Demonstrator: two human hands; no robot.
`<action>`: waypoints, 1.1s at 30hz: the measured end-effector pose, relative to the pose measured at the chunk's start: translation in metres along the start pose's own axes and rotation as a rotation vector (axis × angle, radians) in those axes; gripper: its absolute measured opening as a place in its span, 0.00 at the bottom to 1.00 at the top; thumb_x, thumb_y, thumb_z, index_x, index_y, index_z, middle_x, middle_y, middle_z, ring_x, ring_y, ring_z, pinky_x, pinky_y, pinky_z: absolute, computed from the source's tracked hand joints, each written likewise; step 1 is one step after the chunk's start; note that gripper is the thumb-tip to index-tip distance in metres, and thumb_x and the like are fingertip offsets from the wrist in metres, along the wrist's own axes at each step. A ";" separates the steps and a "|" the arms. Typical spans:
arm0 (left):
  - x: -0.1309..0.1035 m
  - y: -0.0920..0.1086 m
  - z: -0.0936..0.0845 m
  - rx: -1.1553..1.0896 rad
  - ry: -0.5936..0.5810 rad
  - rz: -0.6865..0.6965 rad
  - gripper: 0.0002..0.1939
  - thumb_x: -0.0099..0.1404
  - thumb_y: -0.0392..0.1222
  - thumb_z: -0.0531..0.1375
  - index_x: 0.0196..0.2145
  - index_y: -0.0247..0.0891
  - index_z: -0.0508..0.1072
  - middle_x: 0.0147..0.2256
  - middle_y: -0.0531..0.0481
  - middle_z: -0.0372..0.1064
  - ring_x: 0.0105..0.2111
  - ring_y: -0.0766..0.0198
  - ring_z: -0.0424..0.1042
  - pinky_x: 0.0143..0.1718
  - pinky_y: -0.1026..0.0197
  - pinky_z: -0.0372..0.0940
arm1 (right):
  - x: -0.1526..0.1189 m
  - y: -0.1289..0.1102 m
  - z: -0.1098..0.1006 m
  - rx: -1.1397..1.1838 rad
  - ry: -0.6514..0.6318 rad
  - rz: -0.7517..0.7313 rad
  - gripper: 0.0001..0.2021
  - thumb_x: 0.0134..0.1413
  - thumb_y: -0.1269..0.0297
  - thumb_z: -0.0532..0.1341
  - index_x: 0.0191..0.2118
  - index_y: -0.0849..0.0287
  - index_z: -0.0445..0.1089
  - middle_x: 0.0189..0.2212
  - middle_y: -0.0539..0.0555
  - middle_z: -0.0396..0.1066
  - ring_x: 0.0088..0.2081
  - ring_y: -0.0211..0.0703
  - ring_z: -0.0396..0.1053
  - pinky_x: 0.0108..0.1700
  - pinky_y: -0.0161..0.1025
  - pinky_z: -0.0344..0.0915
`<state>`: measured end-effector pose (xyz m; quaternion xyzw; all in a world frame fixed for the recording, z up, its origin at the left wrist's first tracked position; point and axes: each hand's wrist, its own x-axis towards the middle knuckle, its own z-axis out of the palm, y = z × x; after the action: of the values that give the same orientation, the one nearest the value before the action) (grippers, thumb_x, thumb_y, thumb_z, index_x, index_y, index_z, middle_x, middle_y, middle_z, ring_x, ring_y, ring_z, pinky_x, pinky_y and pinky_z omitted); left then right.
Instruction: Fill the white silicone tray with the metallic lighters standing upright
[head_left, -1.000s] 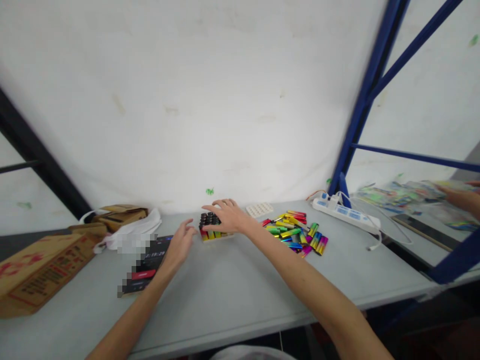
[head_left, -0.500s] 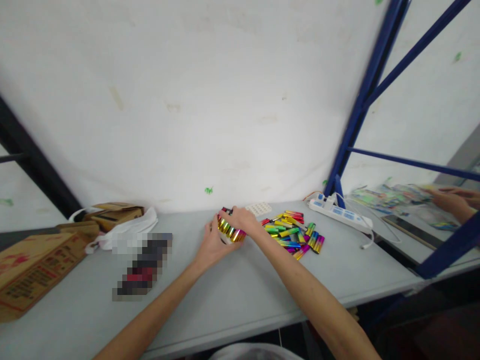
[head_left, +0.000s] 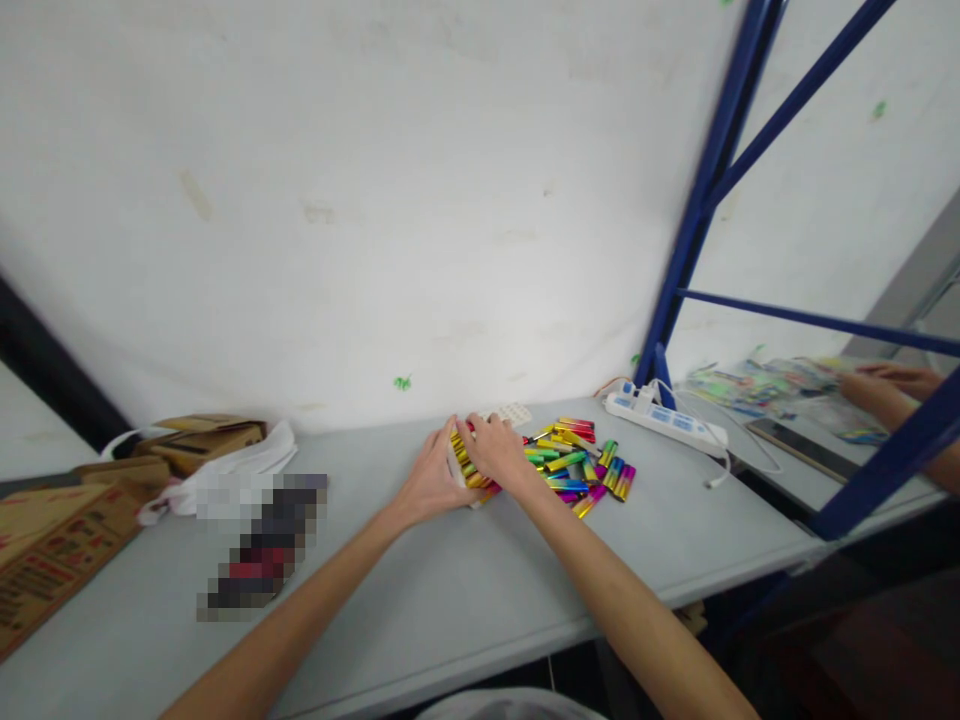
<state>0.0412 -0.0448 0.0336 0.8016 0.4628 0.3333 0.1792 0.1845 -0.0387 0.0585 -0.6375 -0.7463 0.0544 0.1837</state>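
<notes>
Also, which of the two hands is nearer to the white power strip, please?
Right. The right hand is left of the white power strip, across the shiny pile; the left hand is farther left.

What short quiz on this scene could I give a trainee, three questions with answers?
1. True or false: the left hand and the right hand are both at the bunch of shiny tubes.
2. Fill in the colour: the bag beside the cardboard box is ____.
3. Which is to the right of the loose pile?
A) the bag
B) the power strip
C) the cardboard box

Key: 1 true; 2 white; 3 B
</notes>
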 end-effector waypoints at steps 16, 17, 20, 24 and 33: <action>0.011 0.018 0.008 0.027 -0.086 0.110 0.60 0.44 0.56 0.72 0.68 0.38 0.49 0.61 0.38 0.57 0.61 0.46 0.60 0.64 0.48 0.56 | 0.013 0.066 0.014 0.195 0.226 0.013 0.17 0.71 0.59 0.47 0.43 0.62 0.70 0.39 0.60 0.75 0.42 0.45 0.70 0.44 0.37 0.58; 0.010 0.019 0.008 0.019 -0.082 0.118 0.60 0.44 0.56 0.72 0.68 0.39 0.50 0.61 0.39 0.58 0.61 0.47 0.61 0.64 0.48 0.57 | 0.015 0.068 0.014 0.216 0.230 0.036 0.17 0.71 0.59 0.47 0.42 0.61 0.70 0.38 0.59 0.75 0.41 0.44 0.71 0.43 0.36 0.58; 0.007 0.022 0.011 -0.002 -0.055 0.141 0.55 0.45 0.54 0.71 0.67 0.42 0.53 0.59 0.41 0.58 0.60 0.49 0.62 0.64 0.49 0.57 | 0.021 0.077 0.014 0.264 0.228 0.114 0.19 0.70 0.57 0.47 0.39 0.61 0.71 0.36 0.58 0.76 0.38 0.43 0.71 0.40 0.36 0.58; 0.002 0.023 0.015 -0.007 -0.015 0.138 0.47 0.49 0.52 0.70 0.63 0.43 0.59 0.59 0.42 0.56 0.60 0.48 0.60 0.64 0.47 0.58 | 0.024 0.092 0.011 0.312 0.214 0.128 0.20 0.70 0.55 0.49 0.37 0.61 0.73 0.35 0.56 0.76 0.36 0.42 0.70 0.38 0.34 0.57; -0.007 0.014 0.020 0.000 0.006 0.145 0.41 0.51 0.54 0.70 0.60 0.44 0.63 0.62 0.42 0.50 0.63 0.46 0.56 0.65 0.47 0.56 | -0.001 0.136 -0.008 0.131 0.207 0.041 0.19 0.68 0.61 0.50 0.33 0.61 0.74 0.30 0.56 0.76 0.34 0.44 0.71 0.38 0.36 0.57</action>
<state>0.0613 -0.0574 0.0248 0.8320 0.4040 0.3480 0.1533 0.3143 -0.0163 0.0231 -0.6415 -0.7049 0.0407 0.2998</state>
